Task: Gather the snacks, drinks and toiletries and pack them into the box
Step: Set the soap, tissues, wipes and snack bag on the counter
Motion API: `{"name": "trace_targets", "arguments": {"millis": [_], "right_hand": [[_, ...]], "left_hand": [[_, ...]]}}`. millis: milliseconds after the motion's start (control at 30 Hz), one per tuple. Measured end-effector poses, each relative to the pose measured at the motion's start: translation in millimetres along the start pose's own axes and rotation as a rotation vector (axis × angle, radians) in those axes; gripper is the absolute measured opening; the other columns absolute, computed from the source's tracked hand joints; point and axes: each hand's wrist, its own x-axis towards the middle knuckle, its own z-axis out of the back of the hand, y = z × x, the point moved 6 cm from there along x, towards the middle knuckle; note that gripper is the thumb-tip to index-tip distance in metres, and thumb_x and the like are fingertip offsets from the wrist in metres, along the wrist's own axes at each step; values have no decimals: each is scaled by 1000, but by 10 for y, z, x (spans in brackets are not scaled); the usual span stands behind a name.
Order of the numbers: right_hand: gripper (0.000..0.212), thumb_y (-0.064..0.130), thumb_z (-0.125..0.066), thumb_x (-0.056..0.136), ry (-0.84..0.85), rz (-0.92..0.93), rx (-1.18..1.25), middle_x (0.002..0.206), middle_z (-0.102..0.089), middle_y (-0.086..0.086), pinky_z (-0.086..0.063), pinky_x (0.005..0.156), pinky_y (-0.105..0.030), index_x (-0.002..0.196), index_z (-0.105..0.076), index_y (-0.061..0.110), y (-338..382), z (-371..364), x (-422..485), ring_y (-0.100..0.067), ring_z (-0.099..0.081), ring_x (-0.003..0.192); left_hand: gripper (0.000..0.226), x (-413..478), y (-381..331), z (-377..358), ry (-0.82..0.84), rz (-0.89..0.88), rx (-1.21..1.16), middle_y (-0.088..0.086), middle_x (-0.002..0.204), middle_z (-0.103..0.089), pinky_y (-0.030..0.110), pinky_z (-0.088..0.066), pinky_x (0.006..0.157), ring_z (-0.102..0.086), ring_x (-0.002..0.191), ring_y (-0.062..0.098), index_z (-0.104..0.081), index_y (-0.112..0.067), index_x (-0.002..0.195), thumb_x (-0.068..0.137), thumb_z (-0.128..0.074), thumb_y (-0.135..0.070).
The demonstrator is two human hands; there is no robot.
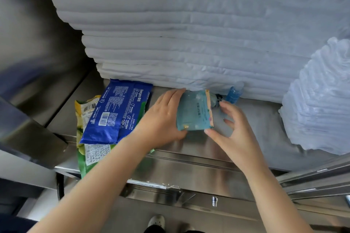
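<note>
— What takes up most of the view?

— A tall stack of folded white linens [189,34], rising straight behind both grips. It stands on a stainless steel bench [189,153], which runs under the grips and out to either side.

— And to the right?

— A white bundle wrapped in clear plastic [318,104], well apart from the right grip, on the same bench.

— What about the packets?

— Left of the left grip lies a green snack bag [94,155], its near end hanging over the bench's front edge. On top of it lies a blue Deeyeo wipes pack [113,111], printed back up, just beside the left wrist.

— What do the grips have hold of?

— The left grip [162,119] holds a teal pouch [193,111]: fingers laid along its left edge, thumb tucked at its lower edge. The right grip [238,134] is spread wide with the fingers loosely bent; only the thumb tip touches the pouch's lower right corner, and nothing is clasped in it.

— So the pouch sits where?

— Between the two grips, just in front of the linens.

— Anything smaller?

— A small blue bottle [233,94] just beyond the right fingertips, against the foot of the linens. A dark little item shows behind the pouch's top corner; I cannot tell what it is.
</note>
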Motion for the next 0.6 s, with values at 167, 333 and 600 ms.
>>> {"name": "trace_targets", "arguments": {"millis": [167, 333, 600], "right_hand": [[112, 26, -85, 65, 283, 117, -190, 154, -6, 29, -10, 104, 1, 145, -11, 47, 20, -138, 54, 11, -9, 139], [109, 33, -85, 63, 311, 106, -190, 146, -22, 30, -14, 97, 5, 144, -14, 47, 52, -225, 69, 17, -18, 132], [84, 35, -79, 67, 272, 118, -153, 138, -35, 19, -25, 103, -7, 139, -34, 29, 70, -353, -57, 4, -34, 129]], "left_hand": [[94, 29, 115, 76, 261, -103, 23, 2, 144, -35, 5, -10, 101, -30, 130, 14, -28, -14, 144, 65, -77, -28], [90, 71, 191, 62, 417, -103, 19, -4, 146, -32, -5, -9, 91, -28, 127, 6, -27, -19, 144, 68, -76, -25], [83, 44, 266, -82, 650, -77, -15, -14, 154, -16, -10, -13, 82, -22, 129, -1, -25, -29, 145, 75, -68, -19]]}}
